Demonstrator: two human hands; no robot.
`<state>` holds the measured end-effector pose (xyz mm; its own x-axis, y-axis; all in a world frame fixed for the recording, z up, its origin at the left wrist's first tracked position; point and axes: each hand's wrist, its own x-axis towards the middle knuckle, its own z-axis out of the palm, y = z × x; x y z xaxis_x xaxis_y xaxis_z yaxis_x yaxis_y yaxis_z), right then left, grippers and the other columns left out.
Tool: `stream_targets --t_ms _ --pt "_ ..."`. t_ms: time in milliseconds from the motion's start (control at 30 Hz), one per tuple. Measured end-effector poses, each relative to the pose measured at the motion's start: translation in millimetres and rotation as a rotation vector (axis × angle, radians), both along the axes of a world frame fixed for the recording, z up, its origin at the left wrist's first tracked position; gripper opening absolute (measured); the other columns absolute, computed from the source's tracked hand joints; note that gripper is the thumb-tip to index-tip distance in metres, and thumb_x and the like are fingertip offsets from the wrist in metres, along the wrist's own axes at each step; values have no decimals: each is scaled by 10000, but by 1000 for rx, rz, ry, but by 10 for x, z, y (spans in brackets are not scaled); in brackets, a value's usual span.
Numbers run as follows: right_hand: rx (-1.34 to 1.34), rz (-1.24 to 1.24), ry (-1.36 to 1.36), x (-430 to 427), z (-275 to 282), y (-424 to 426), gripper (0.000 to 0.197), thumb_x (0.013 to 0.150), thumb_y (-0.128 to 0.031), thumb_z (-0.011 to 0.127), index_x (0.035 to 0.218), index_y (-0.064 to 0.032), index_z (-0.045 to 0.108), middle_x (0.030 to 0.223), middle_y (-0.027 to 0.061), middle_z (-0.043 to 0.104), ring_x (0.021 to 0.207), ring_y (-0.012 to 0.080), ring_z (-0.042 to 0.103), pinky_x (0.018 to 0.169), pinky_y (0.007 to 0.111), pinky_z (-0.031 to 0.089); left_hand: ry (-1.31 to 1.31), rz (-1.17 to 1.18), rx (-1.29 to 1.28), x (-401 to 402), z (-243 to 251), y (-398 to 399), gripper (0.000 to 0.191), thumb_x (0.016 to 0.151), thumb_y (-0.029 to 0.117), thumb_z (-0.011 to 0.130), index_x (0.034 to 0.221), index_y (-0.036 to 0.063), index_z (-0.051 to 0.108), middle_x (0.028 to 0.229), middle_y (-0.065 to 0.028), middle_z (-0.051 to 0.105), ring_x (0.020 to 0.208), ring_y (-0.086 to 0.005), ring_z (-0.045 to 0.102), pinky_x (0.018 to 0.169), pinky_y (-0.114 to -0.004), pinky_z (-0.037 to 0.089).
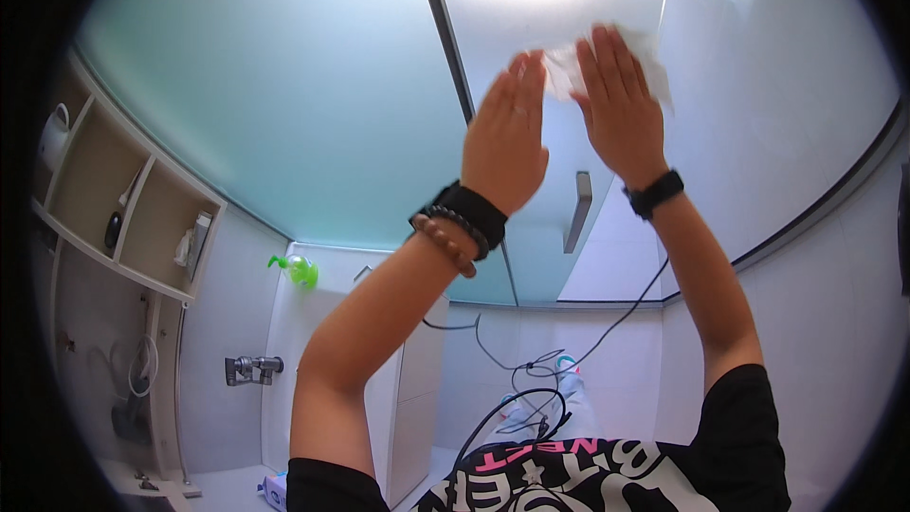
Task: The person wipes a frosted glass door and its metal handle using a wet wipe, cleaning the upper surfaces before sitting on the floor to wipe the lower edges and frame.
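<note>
A thin white wipe [565, 71] is spread against the pale glass door [490, 7]. My right hand [622, 114] lies flat over the wipe, fingers extended and close together, and the sheet shows past its right side. My left hand [506, 135] is raised beside it, fingers straight and pointing up. Its fingertips meet the left edge of the wipe; whether they pinch it is hidden. Below my hands, a grey bar handle [579, 212] is fixed to the door. A dark vertical strip [444, 32] runs between the door and a greenish frosted glass panel [277, 99].
At left, a green pump bottle [302, 272] stands on the white washbasin counter [330, 267] near a metal faucet [252, 370]. An open cabinet [99, 178] holds small items. A black cable [530, 366] hangs in loops before my legs. A soft pack [274, 492] lies lower left.
</note>
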<state>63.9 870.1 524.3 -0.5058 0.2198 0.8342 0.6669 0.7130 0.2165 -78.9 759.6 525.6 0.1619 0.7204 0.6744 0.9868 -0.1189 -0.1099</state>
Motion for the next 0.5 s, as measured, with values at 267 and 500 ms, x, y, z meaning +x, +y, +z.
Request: stream_targets --t_ms 267,500 --pt "228 8 79 -182 524 -167 593 890 -313 599 1434 -168 413 1496 9 379 1382 154 350 1040 302 388 111 92 262 -41 284 -23 763 721 64 548 1403 -145 276 1504 -296 244 1443 -352 203 1184 -419 179" --pt "-66 51 -10 202 -448 -129 598 869 -237 630 1427 -174 425 1511 -10 358 1398 135 324 1036 310 422 54 -6 -55 150 -634 -22 789 705 56 534 1425 -124 267 1527 -260 222 1450 -332 193 1182 -406 158"
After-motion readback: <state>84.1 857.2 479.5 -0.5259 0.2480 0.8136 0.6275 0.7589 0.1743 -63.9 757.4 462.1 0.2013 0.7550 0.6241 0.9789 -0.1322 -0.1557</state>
